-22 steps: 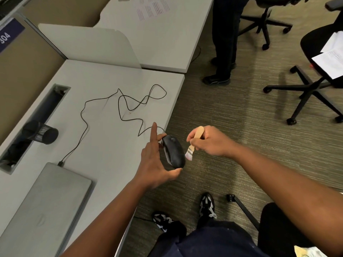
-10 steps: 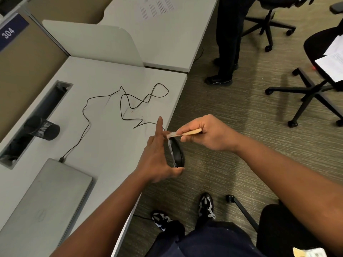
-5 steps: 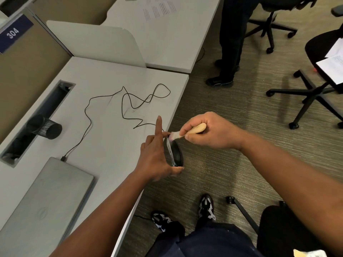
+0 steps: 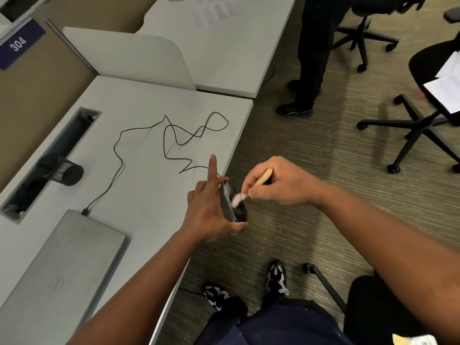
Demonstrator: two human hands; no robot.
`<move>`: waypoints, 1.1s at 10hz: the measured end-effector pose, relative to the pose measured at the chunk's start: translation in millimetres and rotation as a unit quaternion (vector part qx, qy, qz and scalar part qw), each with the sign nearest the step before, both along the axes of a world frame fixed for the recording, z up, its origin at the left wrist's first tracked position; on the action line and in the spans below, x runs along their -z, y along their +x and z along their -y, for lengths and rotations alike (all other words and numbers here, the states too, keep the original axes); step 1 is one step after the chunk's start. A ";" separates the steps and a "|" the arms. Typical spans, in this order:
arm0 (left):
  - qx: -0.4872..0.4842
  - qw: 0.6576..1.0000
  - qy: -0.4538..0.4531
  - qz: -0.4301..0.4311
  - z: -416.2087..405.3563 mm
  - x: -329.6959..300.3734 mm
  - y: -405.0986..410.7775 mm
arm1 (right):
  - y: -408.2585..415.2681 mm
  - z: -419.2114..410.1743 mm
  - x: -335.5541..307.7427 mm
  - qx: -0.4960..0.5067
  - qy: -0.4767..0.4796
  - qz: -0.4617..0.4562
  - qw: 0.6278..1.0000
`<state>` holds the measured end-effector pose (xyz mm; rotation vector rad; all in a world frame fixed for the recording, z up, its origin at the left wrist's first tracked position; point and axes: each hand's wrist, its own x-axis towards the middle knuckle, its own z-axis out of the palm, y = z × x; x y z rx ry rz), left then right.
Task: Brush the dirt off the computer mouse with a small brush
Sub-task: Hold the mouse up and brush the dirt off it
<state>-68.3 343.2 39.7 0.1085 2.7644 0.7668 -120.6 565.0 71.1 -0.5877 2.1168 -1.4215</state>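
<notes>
My left hand (image 4: 209,207) holds a black wired computer mouse (image 4: 236,205) on its side, just past the desk's right edge, thumb under it and fingers on its top end. The index finger sticks straight up. The mouse's underside with a pale label faces right. My right hand (image 4: 276,183) grips a small brush (image 4: 251,186) with a light wooden handle. Its pale bristles touch the mouse's underside near the middle. The mouse's black cable (image 4: 174,135) winds in loops across the white desk (image 4: 139,100).
A closed grey laptop (image 4: 62,267) lies at the desk's near left, with the cable plugged into it. A black mesh cup (image 4: 61,170) lies by the cable trough. A standing person's legs (image 4: 311,58) and office chairs (image 4: 423,113) are on the carpet to the right.
The mouse was turned from top-facing to edge-on, underside to the right. The brush went up to the mouse's top end, and its bristles have now swept down to the middle of the underside.
</notes>
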 end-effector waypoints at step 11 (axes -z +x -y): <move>0.041 0.998 0.046 -0.014 -1.1 8.6 5.8 | -14.8 -3.1 22.6 0.167 -0.012 0.012 0.986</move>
